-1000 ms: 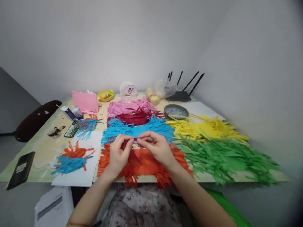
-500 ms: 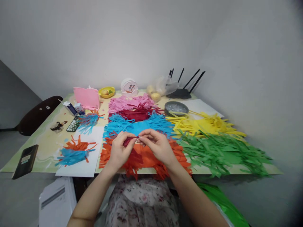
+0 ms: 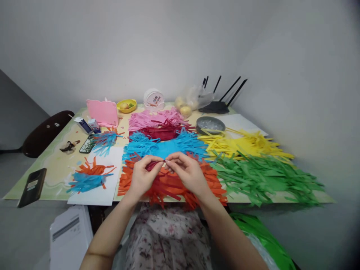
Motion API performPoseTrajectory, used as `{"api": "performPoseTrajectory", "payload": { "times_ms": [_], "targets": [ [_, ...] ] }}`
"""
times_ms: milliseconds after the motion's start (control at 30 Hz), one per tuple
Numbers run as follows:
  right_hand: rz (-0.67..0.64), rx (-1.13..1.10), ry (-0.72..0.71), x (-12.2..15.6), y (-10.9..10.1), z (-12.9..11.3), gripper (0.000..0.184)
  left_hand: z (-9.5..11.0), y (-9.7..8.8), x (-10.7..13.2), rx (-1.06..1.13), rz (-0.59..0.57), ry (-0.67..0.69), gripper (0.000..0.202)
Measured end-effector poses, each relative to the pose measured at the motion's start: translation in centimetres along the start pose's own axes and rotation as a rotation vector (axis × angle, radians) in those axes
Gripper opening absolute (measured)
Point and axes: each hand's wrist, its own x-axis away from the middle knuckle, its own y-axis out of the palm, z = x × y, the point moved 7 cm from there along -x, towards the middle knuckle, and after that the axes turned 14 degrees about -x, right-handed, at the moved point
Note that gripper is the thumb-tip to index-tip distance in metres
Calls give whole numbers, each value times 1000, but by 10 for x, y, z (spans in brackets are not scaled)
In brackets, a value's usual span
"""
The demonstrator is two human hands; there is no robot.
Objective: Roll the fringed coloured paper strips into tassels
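Fingers of left hand (image 3: pixel 143 177) and right hand (image 3: pixel 188 173) pinched together on small dark red paper strip (image 3: pixel 154 165), thumb and forefinger tips meeting at midline. Strip held just above orange fringed paper (image 3: pixel 171 184), at near table edge, close to body for fine work. Behind: blue fringed paper (image 3: pixel 165 147), dark red fringe (image 3: pixel 163 132), pink fringe (image 3: pixel 153 119), sorted by colour within reach. Right: yellow strips (image 3: pixel 242 145), green strips (image 3: pixel 264 180). Left: white sheet (image 3: pixel 97 189) carried finished orange-blue tufts (image 3: pixel 88 178). Table (image 3: pixel 54 168) also bore grey bowl (image 3: pixel 210 124).
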Motion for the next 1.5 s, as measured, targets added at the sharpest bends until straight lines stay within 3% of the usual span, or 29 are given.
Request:
{"api": "performPoseTrajectory", "payload": {
  "times_ms": [133, 333, 667, 867, 1133, 1300, 1500],
  "targets": [
    [13, -25, -1, 0, 1, 0, 25, -1, 2, -1, 62, -42, -73, 8],
    [-7, -90, 35, 0, 2, 6, 27, 7, -3, 7, -46, 67, 54, 10],
    [45, -17, 13, -1, 1, 4, 30, -11, 24, 14, 420, -114, -245, 17],
    [96, 38, -54, -2, -6, 4, 22, -4, 25, 17, 438, -263, -188, 19],
    [50, 115, -97, -2, -8, -3, 21, -7, 32, 22, 456, -303, -167, 22],
    [56, 284, -143, 0, -6, -21, 21, -12, 25, 12, 433, -200, -198, 23],
    [127, 215, -140, -1, -4, -26, 23, -21, 22, 9, 494, -144, -269, 21]
  ]
}}
